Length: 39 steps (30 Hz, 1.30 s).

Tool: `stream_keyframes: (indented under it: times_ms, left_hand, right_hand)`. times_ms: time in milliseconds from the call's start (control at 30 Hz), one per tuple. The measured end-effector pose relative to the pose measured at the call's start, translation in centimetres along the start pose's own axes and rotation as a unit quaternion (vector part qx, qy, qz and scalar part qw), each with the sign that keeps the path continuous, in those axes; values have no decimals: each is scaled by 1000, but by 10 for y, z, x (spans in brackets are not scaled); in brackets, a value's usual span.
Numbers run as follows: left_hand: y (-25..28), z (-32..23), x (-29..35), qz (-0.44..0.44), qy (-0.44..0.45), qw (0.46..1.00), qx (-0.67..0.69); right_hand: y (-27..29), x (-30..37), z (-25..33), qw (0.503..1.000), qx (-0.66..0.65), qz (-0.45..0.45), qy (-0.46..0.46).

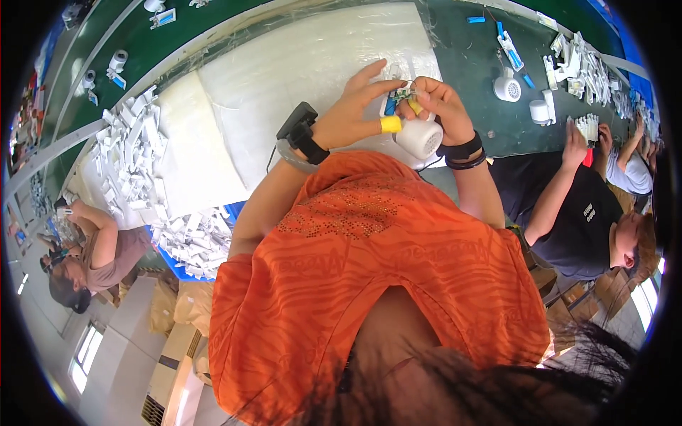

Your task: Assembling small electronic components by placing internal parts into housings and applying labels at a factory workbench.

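Observation:
Both hands meet over a white device with a round grilled head point(420, 138), its handle opened to show a small circuit board point(402, 92) and a blue battery-like part point(390, 105). My left hand point(348, 117) grips the handle between its yellow-taped thumb and fingers, the index fingertip at the board. My right hand point(447, 106), fingers bent in a pinch and one wrapped in yellow tape, is at the board's right side, above the grilled head. Whatever lies between those fingertips is too small to make out. Dark bands circle both wrists.
A white sheet point(312, 57) covers the bench around my hands. White plastic parts are piled at left point(135, 149) and in a blue bin point(192, 238). Similar grilled devices point(506, 86) lie at right, near more white parts point(582, 64). Co-workers sit on both sides.

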<state>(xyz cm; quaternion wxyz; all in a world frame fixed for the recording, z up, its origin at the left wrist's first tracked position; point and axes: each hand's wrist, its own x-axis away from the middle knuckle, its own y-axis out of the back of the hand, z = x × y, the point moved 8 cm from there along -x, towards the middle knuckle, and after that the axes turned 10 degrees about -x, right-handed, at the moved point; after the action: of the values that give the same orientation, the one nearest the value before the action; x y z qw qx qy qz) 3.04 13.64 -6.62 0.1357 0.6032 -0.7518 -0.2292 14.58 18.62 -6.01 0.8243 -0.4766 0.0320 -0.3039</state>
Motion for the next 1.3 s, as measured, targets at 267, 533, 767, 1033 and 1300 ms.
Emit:
stream_keyframes:
  times_ms: [267,533,767,1033,1300]
  left_hand:
    - [-13,22,9,75,140,965,207]
    - [-36,25,17,39,260,799,541]
    - [5,12,10,-143,121,982,-4]
    - [37,3,3,-163,78,939,-293]
    - [37,-12,8,-218,65,953,-198]
  right_hand:
    - [32,7,-21,997,45,-49,-36]
    - [31,6,-27,991,109,-35,-64]
    - [52,6,-58,993,-38,-87,-69]
    - [37,10,-82,981,-69,-104,-151]
    - [-2,9,-81,965,-163,119,-170]
